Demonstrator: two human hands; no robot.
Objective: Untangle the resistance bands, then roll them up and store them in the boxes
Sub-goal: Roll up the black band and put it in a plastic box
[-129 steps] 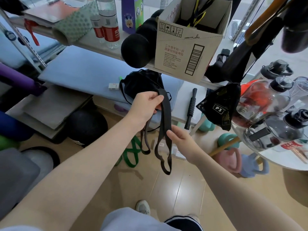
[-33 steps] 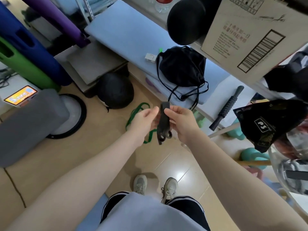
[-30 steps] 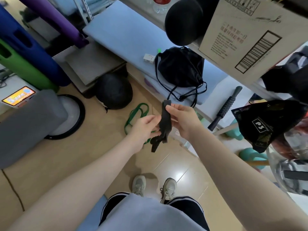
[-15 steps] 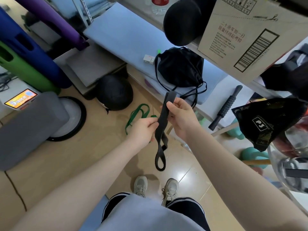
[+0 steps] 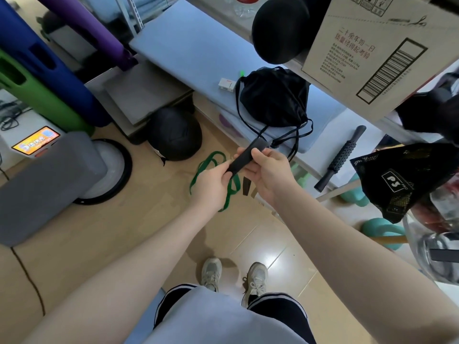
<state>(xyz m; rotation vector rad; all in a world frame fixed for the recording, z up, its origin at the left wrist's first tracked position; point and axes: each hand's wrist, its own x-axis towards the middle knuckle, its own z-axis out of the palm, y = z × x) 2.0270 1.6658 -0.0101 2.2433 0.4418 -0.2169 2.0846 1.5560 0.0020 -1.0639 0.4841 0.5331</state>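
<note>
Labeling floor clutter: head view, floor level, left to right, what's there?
Grey cushion → round balance board → black ball → green resistance band → black roller stick → teal kettlebell.

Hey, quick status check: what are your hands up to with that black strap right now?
Left hand and right hand both pinch the black band, folded flat. Green band on floor, waiting. Nothing blocking.

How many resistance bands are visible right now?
2. A black band is held folded between the left hand and right hand. A green band lies on the floor behind the hands. The cardboard box may hide more.
</note>
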